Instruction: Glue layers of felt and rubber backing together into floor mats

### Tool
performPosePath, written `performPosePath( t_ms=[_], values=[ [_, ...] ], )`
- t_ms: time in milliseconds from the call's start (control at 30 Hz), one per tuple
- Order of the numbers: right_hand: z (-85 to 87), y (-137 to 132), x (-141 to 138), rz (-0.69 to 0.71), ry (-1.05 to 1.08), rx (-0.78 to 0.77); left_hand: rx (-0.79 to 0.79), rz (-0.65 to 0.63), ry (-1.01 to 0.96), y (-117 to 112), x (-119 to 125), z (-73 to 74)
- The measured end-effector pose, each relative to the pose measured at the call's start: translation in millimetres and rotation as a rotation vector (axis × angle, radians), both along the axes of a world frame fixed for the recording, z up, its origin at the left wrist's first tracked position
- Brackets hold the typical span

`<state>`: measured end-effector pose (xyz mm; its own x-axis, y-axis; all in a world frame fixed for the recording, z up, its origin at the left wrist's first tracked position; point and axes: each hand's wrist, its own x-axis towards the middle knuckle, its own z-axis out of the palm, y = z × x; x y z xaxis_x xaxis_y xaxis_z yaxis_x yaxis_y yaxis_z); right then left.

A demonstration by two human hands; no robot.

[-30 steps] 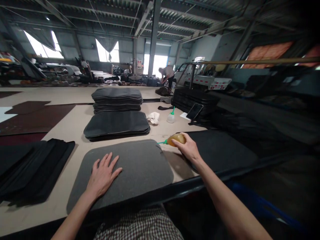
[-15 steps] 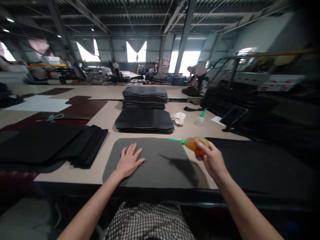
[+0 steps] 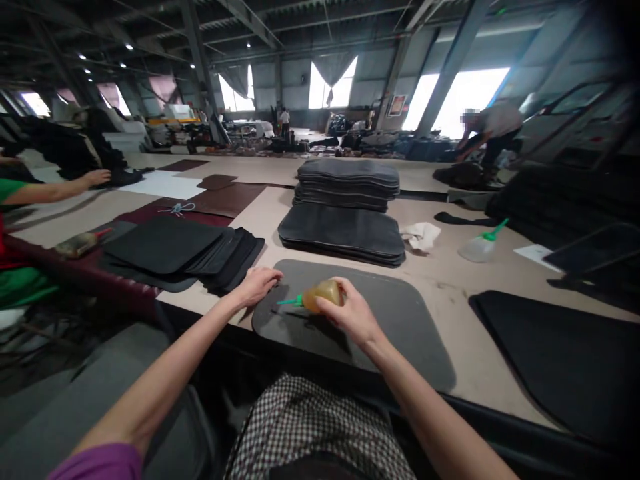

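A grey rounded panel [image 3: 395, 313] lies flat at the table's near edge. My left hand [image 3: 257, 285] rests on its upper left corner, fingers stretched out and holding nothing. Wrapped around a squeeze bottle [image 3: 320, 297] of amber liquid is my right hand [image 3: 353, 313]. The bottle is tipped sideways over the panel's left part, its thin green nozzle pointing left towards my left hand; whether the tip touches the panel I cannot tell.
Dark panels are stacked behind [image 3: 343, 230], at the left [image 3: 167, 243] and at the right [image 3: 565, 360]. A second green-tipped bottle [image 3: 477, 248] stands beside crumpled cloth [image 3: 421, 235]. A co-worker's arm [image 3: 60, 190] reaches in from the left; another person [image 3: 493, 130] bends over farther back.
My view has turned left, bringing a co-worker's arm in. The squeeze bottle has moved from the panel's right side to its left. My left hand has shifted to the panel's left edge.
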<state>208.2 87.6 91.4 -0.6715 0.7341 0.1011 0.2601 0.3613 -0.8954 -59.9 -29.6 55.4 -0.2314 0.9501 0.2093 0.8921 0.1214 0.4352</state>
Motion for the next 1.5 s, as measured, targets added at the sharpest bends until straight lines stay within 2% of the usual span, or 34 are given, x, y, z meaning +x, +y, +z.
performPosePath(
  t_ms=[167,333,533,833,933,1100,1267,1367,1500],
  values=[
    [-9.5,-0.6,-52.9,-0.097,-0.036,0.150,0.006,0.026,-0.026,0.8,-13.1,13.5],
    [-11.8,-8.8,-66.8,-0.102,-0.087,0.225,-0.072,-0.061,-0.005,-3.2,-11.8,19.7],
    [-13.4,-31.7,-54.5,-0.030,-0.109,0.231,-0.158,-0.121,0.051,-3.8,-9.7,14.9],
    [-14.3,-60.0,-27.7,0.070,-0.069,0.264,-0.175,-0.089,0.110,-8.3,-6.8,7.5],
    [-10.5,-60.5,-18.2,0.095,-0.039,0.284,-0.159,-0.078,0.140,-12.2,-2.4,2.2],
    [-4.5,-56.7,-8.0,0.053,0.033,0.267,-0.139,-0.091,0.200,-18.5,4.3,-6.0],
    [-7.5,-57.0,-0.3,0.137,-0.033,0.294,-0.144,-0.106,0.241,-16.9,2.5,-12.0],
    [-6.5,-54.3,8.2,0.166,-0.064,0.310,-0.143,-0.095,0.266,-13.8,1.5,-12.2],
    [3.8,-40.5,32.7,0.175,-0.073,0.347,-0.117,-0.068,0.300,-11.0,7.0,-5.8]
  ],
)
